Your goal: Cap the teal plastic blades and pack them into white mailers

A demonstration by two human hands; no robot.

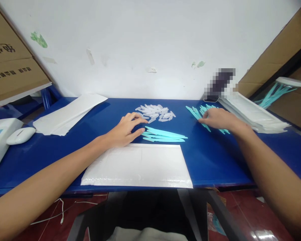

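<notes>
My left hand [126, 129] rests with its fingers stretched and apart, its thumb at the left ends of several slim turquoise eyebrow razors [163, 134]. Just beyond its fingertips lies a heap of small translucent white caps [157, 112]. Below the razors a white padded mailer [140, 167] lies flat along the table's front edge. My right hand [213, 118] reaches over a looser pile of the same turquoise razors [194, 112] at the right. Its fingers are pinched together at a razor in that pile, and the hand partly hides the pile.
White mailers [67, 115] lie at the back left on the blue table [215, 164]; a stack of white mailers [261, 115] is at the right. A white mouse [21, 135] sits beside a white device [2, 140]. More turquoise razors [276, 93] stand in a clear container. Cardboard boxes [12, 63] flank both sides.
</notes>
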